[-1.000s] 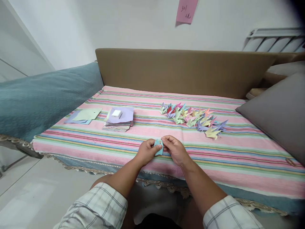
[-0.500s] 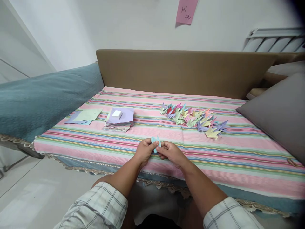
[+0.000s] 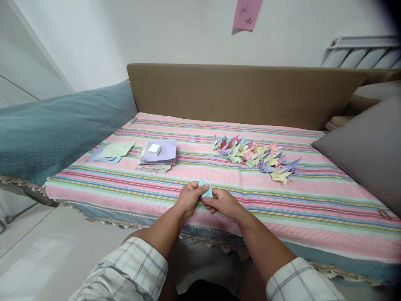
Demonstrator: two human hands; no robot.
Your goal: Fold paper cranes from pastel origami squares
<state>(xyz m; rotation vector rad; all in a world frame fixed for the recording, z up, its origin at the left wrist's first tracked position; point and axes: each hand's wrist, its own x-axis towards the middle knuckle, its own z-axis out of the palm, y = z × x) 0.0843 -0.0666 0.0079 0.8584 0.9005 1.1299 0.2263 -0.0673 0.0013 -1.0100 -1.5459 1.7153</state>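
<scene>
Between my hands, near the front of the striped cloth, is a small folded piece of light blue paper [image 3: 206,189]. My left hand [image 3: 189,198] pinches its left side, thumb on top. From the right, my right hand [image 3: 224,203] grips its lower right edge between thumb and fingers. Beyond my right hand lie several folded paper cranes [image 3: 250,154] in mixed colours. A stack of square paper [image 3: 166,151] with a small white block [image 3: 154,149] on top sits beyond my left hand.
Loose green and blue sheets [image 3: 114,150] lie at the left by the teal armrest [image 3: 62,129]. A brown backrest [image 3: 232,96] runs along the rear. A grey cushion [image 3: 366,146] rests at the right, with a small brown loop [image 3: 386,215] near it.
The blue paper now shows a broader, flatter face. My right thumb has slid slightly down and left along its lower edge. My left hand has barely moved.
</scene>
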